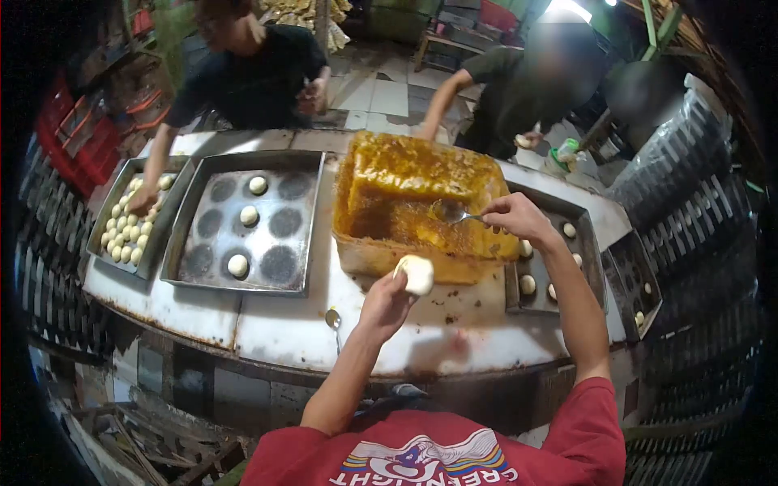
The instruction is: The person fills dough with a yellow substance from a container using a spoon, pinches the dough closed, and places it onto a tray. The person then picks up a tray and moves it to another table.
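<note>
My left hand (387,304) holds a flattened piece of pale dough (416,275) up in its fingers, just in front of the near wall of a large container. That container (413,253) is coated inside with a sticky amber-brown filling (405,217). My right hand (515,217) is closed on the handle of a metal spoon (463,217), over the container's right part. The spoon's bowl is at the filling; how much it carries cannot be made out.
Left of the container, a square tray (237,286) bears several dough balls, beside a fuller tray (121,270). Another spoon (333,319) lies near the front edge. More trays (596,243) stand right. Two people work across the table, one reaching into the left tray.
</note>
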`<action>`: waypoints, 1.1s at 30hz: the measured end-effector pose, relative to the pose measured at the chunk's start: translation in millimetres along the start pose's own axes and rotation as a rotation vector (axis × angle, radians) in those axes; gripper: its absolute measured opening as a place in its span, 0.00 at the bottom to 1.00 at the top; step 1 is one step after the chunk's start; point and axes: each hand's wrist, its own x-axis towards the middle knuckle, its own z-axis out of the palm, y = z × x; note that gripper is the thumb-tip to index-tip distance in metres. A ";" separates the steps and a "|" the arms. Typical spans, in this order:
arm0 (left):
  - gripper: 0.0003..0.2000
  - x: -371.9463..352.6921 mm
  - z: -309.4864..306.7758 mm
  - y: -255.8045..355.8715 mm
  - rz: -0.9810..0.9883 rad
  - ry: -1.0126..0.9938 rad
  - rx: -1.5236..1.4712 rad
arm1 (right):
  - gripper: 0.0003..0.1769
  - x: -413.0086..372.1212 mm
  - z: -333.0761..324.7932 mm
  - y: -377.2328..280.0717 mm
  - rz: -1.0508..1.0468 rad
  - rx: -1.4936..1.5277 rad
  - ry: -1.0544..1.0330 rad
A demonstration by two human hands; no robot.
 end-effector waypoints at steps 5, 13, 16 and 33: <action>0.18 13.9 13.0 -16.3 -0.132 0.021 -0.162 | 0.09 -73.1 23.6 19.1 0.014 0.068 0.077; 0.21 -1.9 14.0 -42.0 -0.321 -0.029 -0.209 | 0.10 -121.1 88.5 88.6 -0.390 0.064 0.354; 0.21 -9.8 10.0 -55.8 -0.386 0.025 -0.094 | 0.10 -136.4 105.6 129.6 -0.325 0.286 0.364; 0.26 -101.5 83.5 -294.6 -0.295 -0.149 0.159 | 0.28 -339.0 137.9 237.3 0.003 1.321 0.317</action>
